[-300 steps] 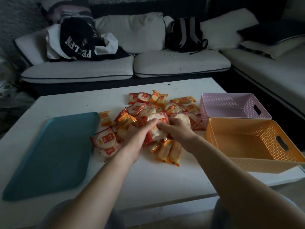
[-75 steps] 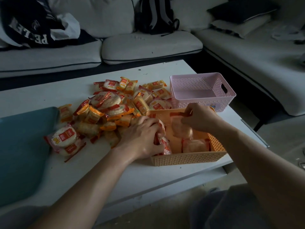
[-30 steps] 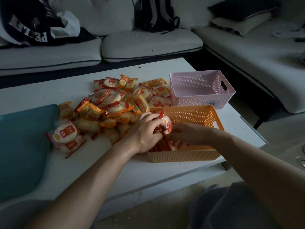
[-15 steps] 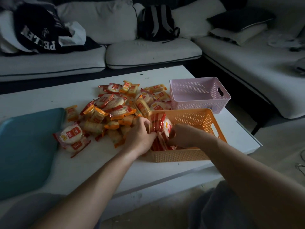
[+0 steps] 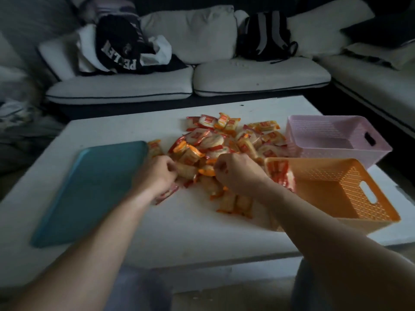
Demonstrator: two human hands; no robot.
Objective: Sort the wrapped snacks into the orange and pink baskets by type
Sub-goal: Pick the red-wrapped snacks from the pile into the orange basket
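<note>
On the white table both my hands, left hand and right hand, curl into the blurred snack pile; whether either grips anything, I cannot tell.

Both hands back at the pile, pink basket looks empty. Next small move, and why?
Probably close the right hand on one of the orange-wrapped snacks beside its fingers and carry it to the pink basket. The orange basket already holds red-wrapped snacks at its near-left corner, while the pink one shows nothing inside. Both hands look curled over the pile; motion blur hides any grip.
</note>
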